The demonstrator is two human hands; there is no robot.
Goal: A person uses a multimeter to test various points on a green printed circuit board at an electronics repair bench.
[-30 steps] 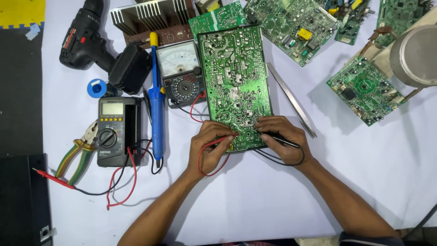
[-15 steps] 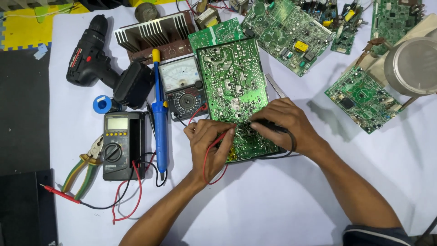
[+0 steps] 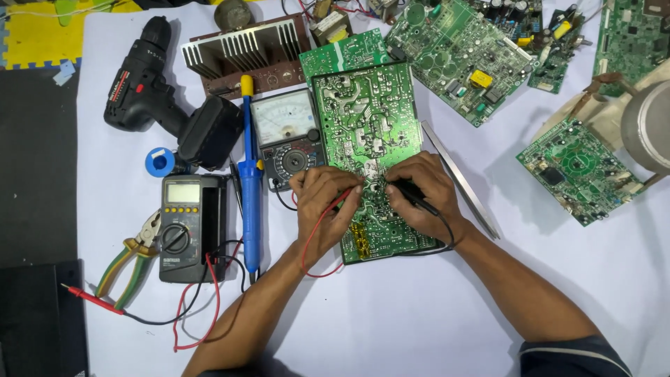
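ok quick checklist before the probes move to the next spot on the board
1. Left hand has the red probe on the green circuit board: ok.
2. Right hand has the black probe on the board: ok.
3. Exact solder points touched: cannot tell, fingers cover the tips.
4. Analog meter in sight beside the board: ok.
5. Needle reading: cannot tell, too small.
6. Blue soldering iron lies clear of both hands: ok.
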